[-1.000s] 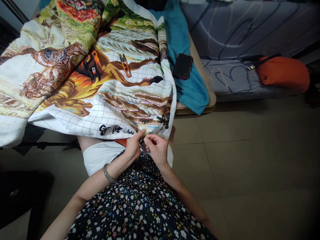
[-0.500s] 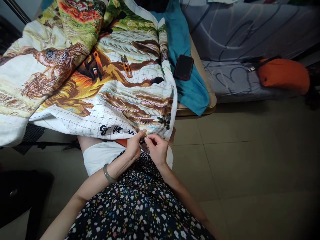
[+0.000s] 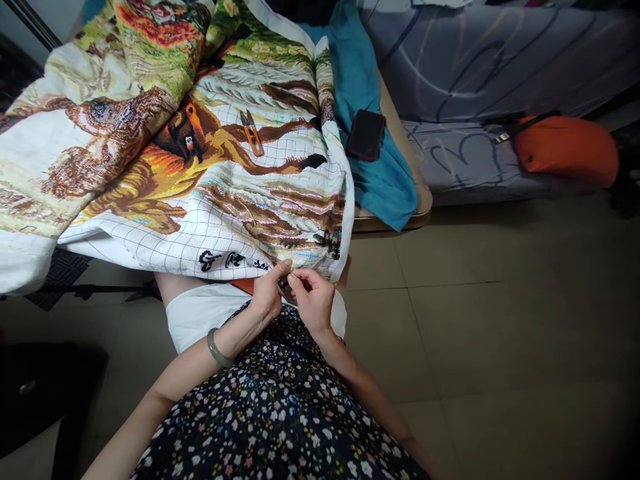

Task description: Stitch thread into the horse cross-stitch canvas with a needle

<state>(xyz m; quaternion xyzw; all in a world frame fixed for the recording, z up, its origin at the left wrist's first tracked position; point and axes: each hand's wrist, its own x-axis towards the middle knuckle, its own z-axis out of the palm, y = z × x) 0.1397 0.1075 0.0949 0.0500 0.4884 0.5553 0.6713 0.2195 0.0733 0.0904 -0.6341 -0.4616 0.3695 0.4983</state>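
Note:
A large cross-stitch cloth (image 3: 200, 160) with a horse picture lies over my lap and a low table. My left hand (image 3: 267, 293), with a green bangle on the wrist, pinches the cloth's near edge between thumb and fingers. Right beside it my right hand (image 3: 314, 300) is closed in a pinch at the same edge; what it holds is too small to name. Both hands touch each other above my flowered dress.
Orange thread snips (image 3: 251, 132) rest on the cloth. A dark phone (image 3: 366, 133) lies on a teal towel (image 3: 380, 173) at the table's right edge. An orange bag (image 3: 567, 150) sits on grey bedding at the right. Tiled floor (image 3: 500, 320) spreads to the right.

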